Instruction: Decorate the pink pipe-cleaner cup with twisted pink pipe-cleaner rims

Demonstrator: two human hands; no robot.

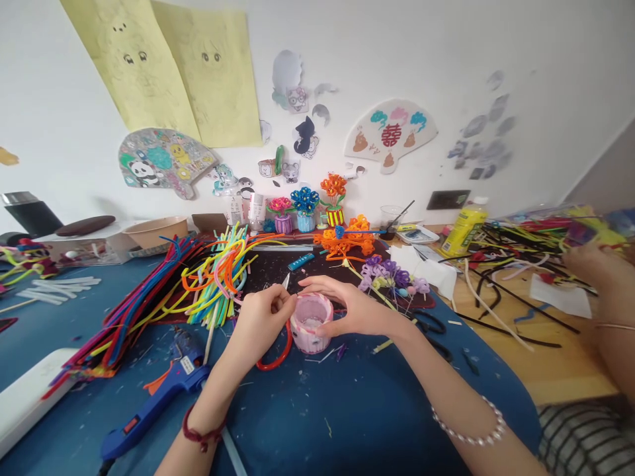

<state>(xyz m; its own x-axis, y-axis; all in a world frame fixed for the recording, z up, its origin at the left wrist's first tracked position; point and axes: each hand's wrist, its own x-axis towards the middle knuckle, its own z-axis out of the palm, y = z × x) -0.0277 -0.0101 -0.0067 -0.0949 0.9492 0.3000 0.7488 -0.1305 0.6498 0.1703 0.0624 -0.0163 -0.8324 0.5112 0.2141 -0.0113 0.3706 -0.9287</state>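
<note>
A small pink cup (311, 324) wrapped in pipe cleaner stands on the blue mat (347, 410) in the middle. My right hand (347, 307) curls round its far and right side, gripping it. My left hand (260, 320) is pinched at the cup's left rim on a red pipe cleaner (278, 354) that loops down onto the mat. A thin metal point (286, 280) shows just above my left fingers.
A blue glue gun (163, 390) lies at front left. A heap of coloured pipe cleaners (188, 277) spreads at left; pipe-cleaner flowers (347, 241) and small pots (305, 211) stand behind. Another person's hand (595, 261) works among black and yellow stems at right. Yellow glue bottle (464, 228).
</note>
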